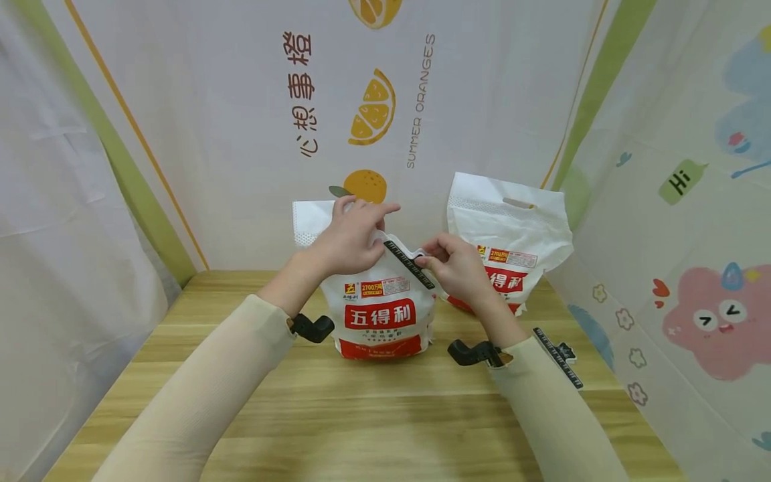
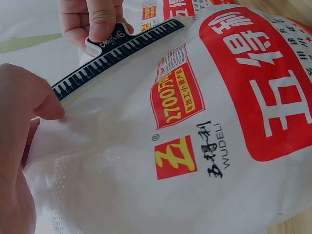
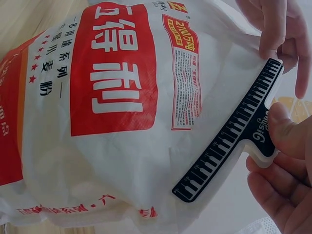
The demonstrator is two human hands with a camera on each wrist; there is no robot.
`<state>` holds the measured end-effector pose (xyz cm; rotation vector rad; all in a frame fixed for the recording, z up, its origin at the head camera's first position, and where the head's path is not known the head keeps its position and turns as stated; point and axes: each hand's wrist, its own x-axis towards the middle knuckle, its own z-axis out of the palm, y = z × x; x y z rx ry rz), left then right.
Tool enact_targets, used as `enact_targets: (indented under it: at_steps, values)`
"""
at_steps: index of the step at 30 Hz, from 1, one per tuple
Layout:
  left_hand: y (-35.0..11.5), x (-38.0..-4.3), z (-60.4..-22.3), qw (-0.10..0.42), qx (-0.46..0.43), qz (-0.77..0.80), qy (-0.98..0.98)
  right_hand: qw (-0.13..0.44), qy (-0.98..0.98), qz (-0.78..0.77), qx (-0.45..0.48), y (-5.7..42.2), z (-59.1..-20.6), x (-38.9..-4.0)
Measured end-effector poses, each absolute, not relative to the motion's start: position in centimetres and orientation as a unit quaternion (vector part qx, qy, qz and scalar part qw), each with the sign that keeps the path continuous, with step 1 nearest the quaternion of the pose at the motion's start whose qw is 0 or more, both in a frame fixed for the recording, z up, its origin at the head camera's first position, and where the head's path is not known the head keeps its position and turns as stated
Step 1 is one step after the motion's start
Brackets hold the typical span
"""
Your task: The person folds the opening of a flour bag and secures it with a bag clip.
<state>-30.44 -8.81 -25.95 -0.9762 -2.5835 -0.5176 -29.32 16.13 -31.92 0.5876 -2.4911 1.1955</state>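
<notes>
A white flour bag (image 1: 334, 284) with red labels stands upright in front of me. A long black clip (image 1: 409, 265) printed with piano keys lies slantwise across its top right side, along the folded edge. My right hand (image 1: 459, 271) pinches the clip's handle, with the thumb on the black face in the right wrist view. At the clip's upper end, my left hand (image 1: 352, 237) pinches the top of the bag between thumb and fingers. The left wrist view shows that thumb (image 2: 48, 105) right beside the end of the clip.
Behind and to the right stands a second flour bag (image 1: 512, 227), its slotted top unfolded. Another piano-key clip (image 1: 557, 358) lies on the wooden table (image 1: 337, 415) near the right edge. Printed curtains (image 1: 241, 134) hang close behind and at both sides.
</notes>
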Motion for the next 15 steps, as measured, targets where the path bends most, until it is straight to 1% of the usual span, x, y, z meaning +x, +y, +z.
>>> enact_targets:
  at_steps: [6, 11, 15]
  values:
    - [-8.98, -30.37, -25.75, 0.167, -0.345, -0.197, -0.902, 0.162, -0.874, 0.405, 0.215, 15.91, -31.90, -29.41]
    - [-8.84, -30.21, -25.58, 0.175, -0.350, -0.197, -0.899, 0.177, -0.876, 0.391, 0.219, 15.69, -31.85, -29.27]
    - [-8.72, -30.12, -25.50, 0.181, -0.353, -0.198, -0.897, 0.176, -0.878, 0.388, 0.217, 15.54, -31.75, -29.13]
